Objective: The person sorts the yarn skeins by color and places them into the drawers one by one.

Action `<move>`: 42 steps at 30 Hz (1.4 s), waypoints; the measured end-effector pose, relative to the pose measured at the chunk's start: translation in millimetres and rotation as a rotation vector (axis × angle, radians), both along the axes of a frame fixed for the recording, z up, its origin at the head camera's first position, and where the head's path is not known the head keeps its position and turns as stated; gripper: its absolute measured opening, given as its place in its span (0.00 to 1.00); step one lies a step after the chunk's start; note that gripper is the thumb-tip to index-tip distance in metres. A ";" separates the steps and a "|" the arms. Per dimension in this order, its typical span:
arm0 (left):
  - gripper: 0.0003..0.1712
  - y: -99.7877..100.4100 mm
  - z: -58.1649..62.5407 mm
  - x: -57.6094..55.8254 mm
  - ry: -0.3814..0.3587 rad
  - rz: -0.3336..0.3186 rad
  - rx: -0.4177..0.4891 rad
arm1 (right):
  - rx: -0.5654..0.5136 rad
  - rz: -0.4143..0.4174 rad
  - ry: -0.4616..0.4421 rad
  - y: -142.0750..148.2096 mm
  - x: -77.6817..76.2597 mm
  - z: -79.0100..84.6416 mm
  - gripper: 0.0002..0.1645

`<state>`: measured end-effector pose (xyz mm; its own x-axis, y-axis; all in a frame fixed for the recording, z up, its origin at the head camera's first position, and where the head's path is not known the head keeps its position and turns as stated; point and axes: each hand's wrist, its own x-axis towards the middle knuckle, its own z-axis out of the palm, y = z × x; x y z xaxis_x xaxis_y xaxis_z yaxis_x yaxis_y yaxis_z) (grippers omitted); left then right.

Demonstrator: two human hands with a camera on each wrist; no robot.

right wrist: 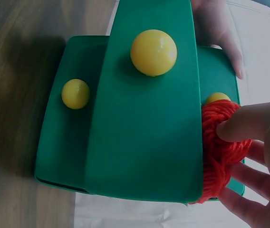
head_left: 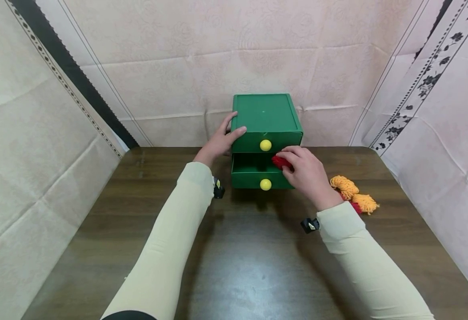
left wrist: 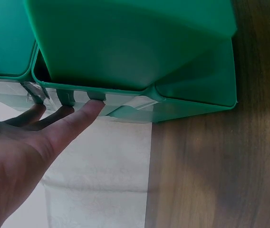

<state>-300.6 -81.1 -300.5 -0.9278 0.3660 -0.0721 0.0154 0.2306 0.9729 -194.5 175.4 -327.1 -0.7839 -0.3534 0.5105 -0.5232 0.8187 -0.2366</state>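
A small green drawer cabinet (head_left: 264, 112) with yellow knobs stands against the back of the table. Its middle drawer (right wrist: 144, 128) is pulled out, between one drawer above and one below. With fingers extended along the cabinet's left side, my left hand (head_left: 221, 141) steadies it, the thumb at the upper front corner. My right hand (head_left: 309, 174) pinches a red yarn skein (right wrist: 214, 159) between thumb and fingers at the right end of the open drawer. Part of the skein is inside, behind the drawer front.
Right of the cabinet, two yellow yarn skeins (head_left: 344, 186) lie on the wooden table (head_left: 254, 266), with red yarn (head_left: 356, 207) partly hidden beside them. Pale patterned cloth (head_left: 258, 53) hangs behind and on both sides.
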 end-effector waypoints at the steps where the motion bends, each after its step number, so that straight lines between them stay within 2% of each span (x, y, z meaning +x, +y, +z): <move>1: 0.44 0.2 0.0 -0.1 0.000 -0.001 0.001 | 0.002 0.000 -0.004 -0.2 -0.2 -0.8 0.19; 10: 0.44 1.0 1.0 0.1 -0.004 -0.001 0.003 | 0.008 -0.012 -0.042 1.0 -0.3 -6.2 0.21; 18: 0.43 1.1 1.6 0.6 -0.001 0.001 0.001 | 0.001 -0.018 -0.030 2.8 1.0 -7.3 0.16; 25: 0.42 0.6 -17.4 -15.8 0.009 0.028 0.022 | -0.005 -0.036 -0.046 6.3 3.4 -7.5 0.15; 29: 0.41 0.4 -21.8 -18.7 0.021 0.040 0.011 | -0.014 -0.046 -0.049 10.4 5.0 -7.2 0.16; 32: 0.42 0.5 -18.3 -15.8 0.013 0.034 0.007 | -0.019 -0.056 -0.056 13.9 6.1 -7.7 0.16; 38: 0.43 0.2 -2.6 -3.0 -0.005 0.012 0.001 | -0.047 -0.061 -0.054 20.4 6.6 -11.4 0.16; 42: 0.44 -0.2 -0.4 0.2 -0.005 0.010 0.002 | -0.070 -0.056 -0.032 23.4 7.4 -12.6 0.16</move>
<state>-300.3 -81.3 -300.9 -0.9310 0.3571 -0.0758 0.0083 0.2283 0.9736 -187.1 198.8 -339.7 -0.8177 -0.2727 0.5069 -0.4683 0.8273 -0.3104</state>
